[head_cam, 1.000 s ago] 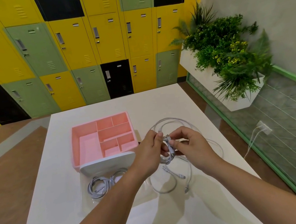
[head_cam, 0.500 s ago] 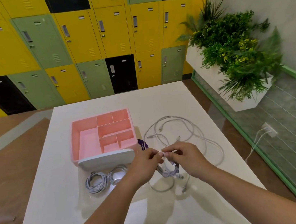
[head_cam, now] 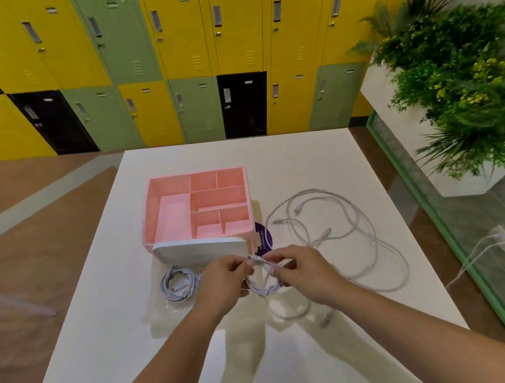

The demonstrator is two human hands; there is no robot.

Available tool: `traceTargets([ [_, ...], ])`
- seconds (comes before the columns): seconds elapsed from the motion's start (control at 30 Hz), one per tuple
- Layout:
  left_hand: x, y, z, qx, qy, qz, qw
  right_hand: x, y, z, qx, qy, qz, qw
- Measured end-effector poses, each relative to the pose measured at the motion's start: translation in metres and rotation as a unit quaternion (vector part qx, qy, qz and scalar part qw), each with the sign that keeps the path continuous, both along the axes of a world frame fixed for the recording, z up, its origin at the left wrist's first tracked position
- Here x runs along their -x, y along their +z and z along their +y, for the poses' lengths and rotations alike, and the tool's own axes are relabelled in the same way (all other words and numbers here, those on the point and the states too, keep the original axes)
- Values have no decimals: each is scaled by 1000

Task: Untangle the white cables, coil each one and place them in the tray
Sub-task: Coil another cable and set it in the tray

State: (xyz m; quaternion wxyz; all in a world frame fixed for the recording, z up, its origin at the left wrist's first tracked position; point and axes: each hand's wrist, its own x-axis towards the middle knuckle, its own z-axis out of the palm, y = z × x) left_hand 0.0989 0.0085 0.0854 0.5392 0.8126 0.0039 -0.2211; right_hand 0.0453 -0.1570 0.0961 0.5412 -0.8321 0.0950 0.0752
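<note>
A pink tray (head_cam: 151,211) with several compartments and a white front sits mid-table. Just in front of it my left hand (head_cam: 224,280) and my right hand (head_cam: 300,270) both pinch a small coil of white cable (head_cam: 265,287), which hangs in loops between them. To the right, loose white cables (head_cam: 355,226) lie tangled on the table, with one loop (head_cam: 292,309) trailing under my right wrist. Left of my hands, a coiled white cable (head_cam: 178,286) rests on a clear plastic bag.
A purple round label (head_cam: 265,237) peeks out beside the tray's right corner. The white table (head_cam: 105,355) ends at the right by a green-edged glass partition (head_cam: 434,215). Lockers stand behind; a planter with foliage (head_cam: 461,83) is at far right.
The view has shifted, so the tray and cables sit further right in frame. My hands dropped from in front of the loose tangle to just before the tray's white front, still holding the coil.
</note>
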Motion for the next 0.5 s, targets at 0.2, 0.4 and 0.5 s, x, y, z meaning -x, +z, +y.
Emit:
traceTargets([
  [0.2,-20,0,47,-10,-1,24,1000,-26,-3,42,51,49,36,997],
  [0.4,-52,-12,110,-265,-82,-151,949,-56,-19,73,77,-2,44,996],
  [0.5,-59,-24,129,-375,-140,-224,889,-66,-29,83,123,-12,49,991],
])
